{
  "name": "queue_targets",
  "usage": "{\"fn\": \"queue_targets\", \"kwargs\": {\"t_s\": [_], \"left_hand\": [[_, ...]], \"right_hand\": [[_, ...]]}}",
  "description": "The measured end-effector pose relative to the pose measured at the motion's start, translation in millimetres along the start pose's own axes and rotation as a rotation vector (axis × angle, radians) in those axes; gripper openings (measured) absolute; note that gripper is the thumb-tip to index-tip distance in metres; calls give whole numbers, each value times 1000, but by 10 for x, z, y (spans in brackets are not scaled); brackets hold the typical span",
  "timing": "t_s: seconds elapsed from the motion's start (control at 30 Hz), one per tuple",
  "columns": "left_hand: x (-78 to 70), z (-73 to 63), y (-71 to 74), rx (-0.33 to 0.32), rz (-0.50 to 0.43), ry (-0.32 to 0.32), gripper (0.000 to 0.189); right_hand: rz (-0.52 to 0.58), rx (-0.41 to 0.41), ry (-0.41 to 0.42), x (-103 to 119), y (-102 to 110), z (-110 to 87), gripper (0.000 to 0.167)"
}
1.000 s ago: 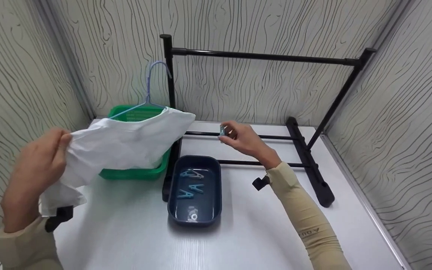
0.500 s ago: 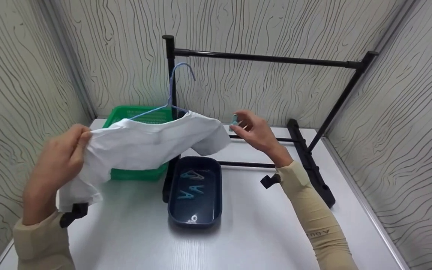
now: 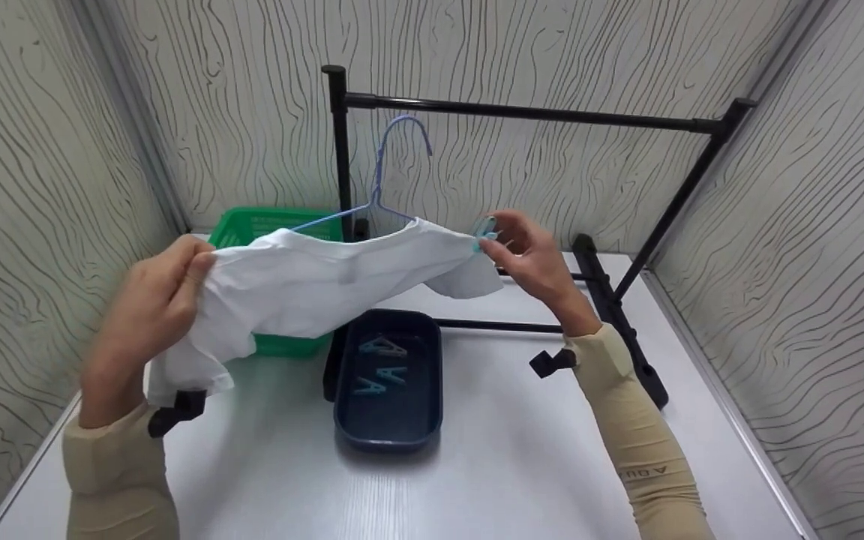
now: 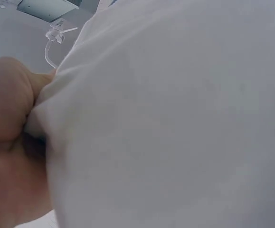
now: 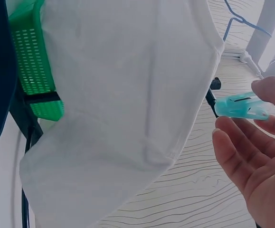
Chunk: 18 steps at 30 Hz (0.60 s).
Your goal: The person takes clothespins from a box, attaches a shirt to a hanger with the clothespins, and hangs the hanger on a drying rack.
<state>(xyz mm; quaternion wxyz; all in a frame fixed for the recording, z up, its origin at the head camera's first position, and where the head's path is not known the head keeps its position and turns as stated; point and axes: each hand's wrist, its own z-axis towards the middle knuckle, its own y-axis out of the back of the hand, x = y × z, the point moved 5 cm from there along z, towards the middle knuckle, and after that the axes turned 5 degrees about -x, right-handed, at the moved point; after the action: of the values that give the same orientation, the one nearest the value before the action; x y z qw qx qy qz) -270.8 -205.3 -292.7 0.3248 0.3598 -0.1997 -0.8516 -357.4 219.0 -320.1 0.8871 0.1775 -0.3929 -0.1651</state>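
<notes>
A white shirt [image 3: 327, 270] hangs on a thin blue wire hanger [image 3: 377, 180], whose hook points up. My left hand [image 3: 151, 300] grips the shirt and probably the hanger's end at the left shoulder; the cloth hides the hanger there. In the left wrist view the white cloth [image 4: 165, 118] fills most of the picture, pinched by the hand [image 4: 14, 137]. My right hand [image 3: 533, 259] pinches a teal clothespin [image 3: 485, 231] at the shirt's right shoulder. The right wrist view shows this clothespin [image 5: 239, 106] between thumb and fingers, close beside the cloth edge.
Below the shirt, a dark blue tray [image 3: 388, 431] holds several clothespins [image 3: 381, 375]. A green basket [image 3: 282, 217] stands behind the shirt at left. The black rack [image 3: 537, 112] rises at the back, its right foot [image 3: 619, 322] on the white table [image 3: 492, 465]. Patterned walls enclose the table.
The shirt and hanger have moved right with my left hand. My right hand has shifted right and slightly up with the clothespin, which has come from apart to the shirt's right shoulder.
</notes>
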Motion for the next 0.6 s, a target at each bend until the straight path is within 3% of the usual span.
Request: {"fn": "queue_targets", "kwargs": {"t_s": [0.6], "left_hand": [[-93,18,-137,7,-108,-45,14]], "right_hand": [[93,-73,3,59,297,58,33]]}}
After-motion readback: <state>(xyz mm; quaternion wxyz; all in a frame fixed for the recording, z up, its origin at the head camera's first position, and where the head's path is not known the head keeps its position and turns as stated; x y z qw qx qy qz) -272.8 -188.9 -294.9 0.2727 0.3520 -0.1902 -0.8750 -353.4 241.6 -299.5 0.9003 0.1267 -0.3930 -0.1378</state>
